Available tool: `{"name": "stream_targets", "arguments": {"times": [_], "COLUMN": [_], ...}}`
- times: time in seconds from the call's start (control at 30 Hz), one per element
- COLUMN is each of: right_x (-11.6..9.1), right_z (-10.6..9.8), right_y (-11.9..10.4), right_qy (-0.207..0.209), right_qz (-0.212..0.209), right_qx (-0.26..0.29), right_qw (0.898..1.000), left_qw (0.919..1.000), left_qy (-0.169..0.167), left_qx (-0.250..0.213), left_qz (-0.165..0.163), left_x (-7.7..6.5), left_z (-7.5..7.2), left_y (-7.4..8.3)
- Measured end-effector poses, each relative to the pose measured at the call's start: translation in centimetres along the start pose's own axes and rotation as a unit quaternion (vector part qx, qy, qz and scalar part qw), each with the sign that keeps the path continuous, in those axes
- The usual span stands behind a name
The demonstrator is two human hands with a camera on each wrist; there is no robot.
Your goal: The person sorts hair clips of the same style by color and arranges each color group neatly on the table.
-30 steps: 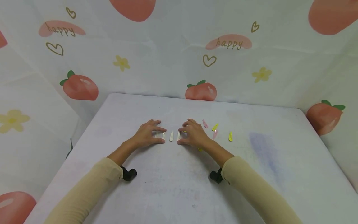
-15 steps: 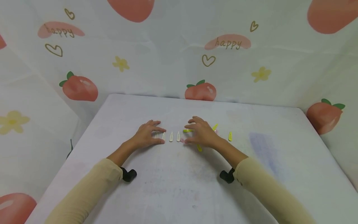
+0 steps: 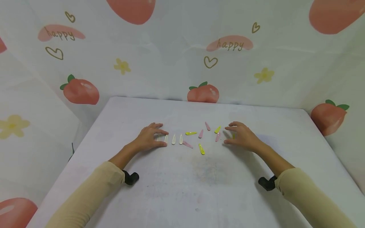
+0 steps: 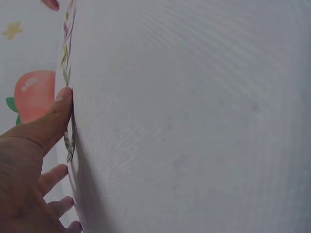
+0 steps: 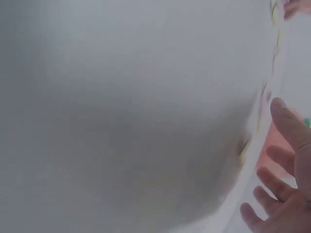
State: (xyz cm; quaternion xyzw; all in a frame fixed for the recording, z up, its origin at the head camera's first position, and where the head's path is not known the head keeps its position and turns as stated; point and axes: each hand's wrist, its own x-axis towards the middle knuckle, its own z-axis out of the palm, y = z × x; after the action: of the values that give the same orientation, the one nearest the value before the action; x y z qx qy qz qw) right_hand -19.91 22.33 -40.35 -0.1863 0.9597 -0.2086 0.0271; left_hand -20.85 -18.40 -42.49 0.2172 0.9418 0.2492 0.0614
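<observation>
While the left hand (image 3: 149, 137) brackets a white clip (image 3: 166, 139), pinch unclear, the right hand (image 3: 242, 137) is spread by a yellow clip (image 3: 233, 136). On table (image 3: 168, 196): 4 white in a row, long axes fore-aft, narrow ends away; 4 yellow, 4 pink clips (image 3: 201, 134), mixed angles.

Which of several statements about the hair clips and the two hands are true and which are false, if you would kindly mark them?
1. The left hand has its thumb and a finger at a slim, teardrop-shaped white hair clip. True.
2. The right hand is holding a clip. False: it holds nothing, its fingers spread apart.
3. Four slim, teardrop-shaped pink hair clips lie on the white table. True.
4. All the slim, teardrop-shaped yellow hair clips point the same way. False: one lies nearly crosswise, while others slant.
5. Both long fabric sleeves are black. False: they are beige.
</observation>
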Motion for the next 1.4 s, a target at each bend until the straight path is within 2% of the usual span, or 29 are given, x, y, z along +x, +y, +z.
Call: {"name": "stream_targets", "arguments": {"times": [0.13, 0.3, 0.63, 0.9, 1.13, 1.4], "right_x": [-0.9, -1.7, -1.6, -1.3, -1.1, -1.0], "right_z": [-0.3, -0.3, -0.4, -1.0, -1.0, -1.1], "right_y": [1.9, 3.1, 3.6, 3.9, 4.4, 4.6], "right_qy": [-0.007, -0.011, -0.017, -0.054, -0.056, -0.060], "right_qz": [0.023, 0.032, 0.011, 0.010, -0.014, 0.007], "right_qx": [0.012, 0.029, 0.046, 0.048, 0.054, 0.060], "right_qw": [1.000, 0.999, 0.999, 0.997, 0.997, 0.996], "left_qw": [1.0000, 1.0000, 1.0000, 1.0000, 1.0000, 1.0000], "left_qy": [-0.005, -0.005, -0.005, -0.005, -0.003, -0.005], "left_qx": [0.005, 0.005, -0.002, 0.000, -0.002, 0.003], "left_qz": [-0.005, -0.002, -0.002, -0.001, 0.000, -0.003], "left_x": [0.0, -0.1, -0.3, -0.1, -0.1, 0.0], "left_z": [-0.1, -0.1, -0.2, 0.0, 0.0, 0.1], "left_y": [0.0, 0.1, 0.1, -0.1, -0.1, -0.2]}}
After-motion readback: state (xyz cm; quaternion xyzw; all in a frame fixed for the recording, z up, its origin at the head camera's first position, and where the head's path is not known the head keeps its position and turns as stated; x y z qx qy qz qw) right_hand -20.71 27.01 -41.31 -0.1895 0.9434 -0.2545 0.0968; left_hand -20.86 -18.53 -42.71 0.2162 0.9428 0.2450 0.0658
